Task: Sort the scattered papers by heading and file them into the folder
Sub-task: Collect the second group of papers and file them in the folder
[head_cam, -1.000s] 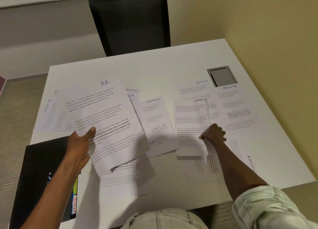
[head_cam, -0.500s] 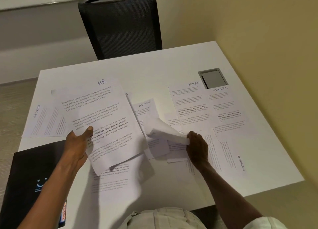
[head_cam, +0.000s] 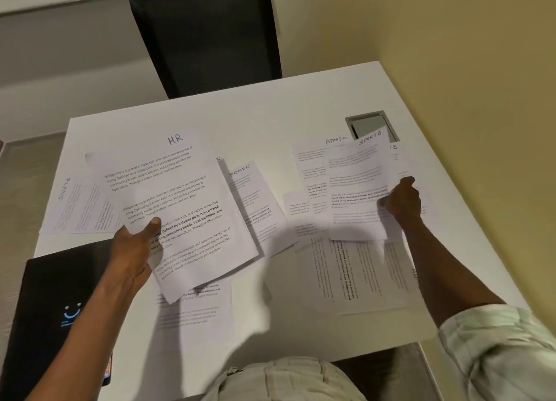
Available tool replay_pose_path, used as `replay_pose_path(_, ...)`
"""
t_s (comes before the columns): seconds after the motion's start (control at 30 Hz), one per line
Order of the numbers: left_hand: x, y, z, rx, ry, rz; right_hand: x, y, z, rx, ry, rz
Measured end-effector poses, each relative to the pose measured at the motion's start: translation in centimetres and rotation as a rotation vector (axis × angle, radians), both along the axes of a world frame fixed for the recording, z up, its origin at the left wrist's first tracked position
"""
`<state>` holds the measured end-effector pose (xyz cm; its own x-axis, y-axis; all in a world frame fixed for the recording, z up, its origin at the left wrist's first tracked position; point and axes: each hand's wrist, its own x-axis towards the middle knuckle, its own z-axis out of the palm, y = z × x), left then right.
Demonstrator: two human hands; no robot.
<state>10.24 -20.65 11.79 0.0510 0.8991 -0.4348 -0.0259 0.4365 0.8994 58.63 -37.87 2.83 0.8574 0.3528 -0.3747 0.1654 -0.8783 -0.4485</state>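
We pinch a white printed sheet headed SPORTS (head_cam: 358, 187) in our right hand (head_cam: 403, 202) at 2 o'clock; our left hand (head_cam: 132, 250) grips the HR-headed white sheets (head_cam: 180, 214). Lay it squarely on its matching heading; the black folder (head_cam: 51, 310) waits at 8 o'clock.

Papers (head_cam: 180, 208) were thin matt white sheets, printed black. Bench (head_cam: 270, 123) was smooth white laminate, low sheen. Folder (head_cam: 54, 304) looked like black plastic, slight gloss. Chair (head_cam: 207, 36) back was black woven mesh. Sleeve (head_cam: 499, 355) was pale striped cloth.
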Motion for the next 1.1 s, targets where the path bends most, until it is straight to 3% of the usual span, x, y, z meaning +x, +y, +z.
replay_pose_path(0.1,0.0,0.0,-0.9,-0.003,0.006,-0.007,-1.3,-1.7,-0.2,-0.103,-0.277,0.035)
replay_pose_path(0.2,0.2,0.1,-1.8,-0.012,0.014,-0.049,-6.0,-3.5,-0.6,0.033,-0.433,0.175)
replay_pose_path(0.33,0.8,0.8,-2.3,-0.008,0.018,-0.135,-15.7,-5.3,-2.9,0.171,-0.337,0.529)
replay_pose_path(0.43,0.9,1.6,-1.8,0.009,0.013,-0.187,-22.1,-5.8,-4.9,-0.076,-0.143,0.630)
replay_pose_path(0.5,0.6,1.9,-1.6,0.017,0.008,-0.216,-24.2,-6.5,-6.0,-0.194,-0.103,0.620)
replay_pose_path(0.63,-0.6,1.8,-1.7,0.010,-0.016,-0.237,-25.9,-6.9,-5.4,-0.222,-0.124,0.520)
replay_pose_path(0.83,-2.2,0.8,-2.3,-0.019,-0.033,-0.251,-27.1,-6.4,-3.5,-0.285,-0.498,0.550)
replay_pose_path(1.03,-4.5,1.2,-1.8,-0.023,-0.063,-0.266,-27.7,-7.6,-3.1,-0.319,-0.580,0.577)
replay_pose_path(1.1,-5.1,1.4,-1.7,-0.018,-0.058,-0.262,-27.9,-7.9,-3.2,-0.237,-0.441,0.554)
